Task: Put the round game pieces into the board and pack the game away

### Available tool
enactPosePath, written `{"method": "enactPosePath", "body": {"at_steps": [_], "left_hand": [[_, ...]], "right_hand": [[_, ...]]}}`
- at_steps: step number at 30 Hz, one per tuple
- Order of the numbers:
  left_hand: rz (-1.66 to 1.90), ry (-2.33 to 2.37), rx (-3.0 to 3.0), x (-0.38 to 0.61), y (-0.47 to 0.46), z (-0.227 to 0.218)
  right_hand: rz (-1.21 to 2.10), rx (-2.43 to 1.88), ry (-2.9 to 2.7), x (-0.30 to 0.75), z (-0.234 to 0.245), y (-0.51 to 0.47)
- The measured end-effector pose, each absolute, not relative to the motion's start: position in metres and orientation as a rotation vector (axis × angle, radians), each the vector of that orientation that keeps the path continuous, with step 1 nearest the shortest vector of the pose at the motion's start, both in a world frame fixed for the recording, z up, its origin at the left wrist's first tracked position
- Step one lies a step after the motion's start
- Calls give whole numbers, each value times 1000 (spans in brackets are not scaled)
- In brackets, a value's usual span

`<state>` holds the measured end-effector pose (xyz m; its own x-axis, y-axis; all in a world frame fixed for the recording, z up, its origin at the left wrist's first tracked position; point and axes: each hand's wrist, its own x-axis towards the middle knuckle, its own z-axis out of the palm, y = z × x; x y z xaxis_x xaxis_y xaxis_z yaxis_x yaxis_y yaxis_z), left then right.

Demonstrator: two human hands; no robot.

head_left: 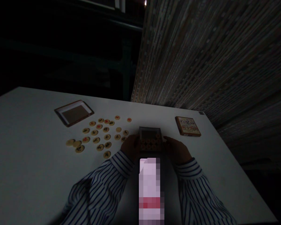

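Observation:
A small dark tray sits on the white table in front of me, with a few round game pieces lying in its near part. My left hand rests against the tray's left side, fingers curled at its edge. My right hand sits against its right side in the same way. Several round tan game pieces with red or black marks lie scattered to the left of the tray. The dim light hides whether either hand pinches a piece.
A flat brown-rimmed box lid lies at the back left of the table. A small printed box lies at the back right. A striped wall rises behind the table's right side. A blurred pale card hangs below my hands.

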<state>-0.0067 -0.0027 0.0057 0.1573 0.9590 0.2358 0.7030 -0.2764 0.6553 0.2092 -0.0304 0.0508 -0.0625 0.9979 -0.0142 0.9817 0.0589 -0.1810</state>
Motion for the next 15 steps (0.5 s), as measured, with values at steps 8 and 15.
{"method": "enactPosePath", "body": {"at_steps": [8, 15], "left_hand": [[791, 1551, 2118, -9, -7, 4], [808, 1565, 2131, -5, -10, 5]], "right_hand": [[306, -2054, -2084, 203, 36, -39], [270, -1917, -2042, 205, 24, -40]]}}
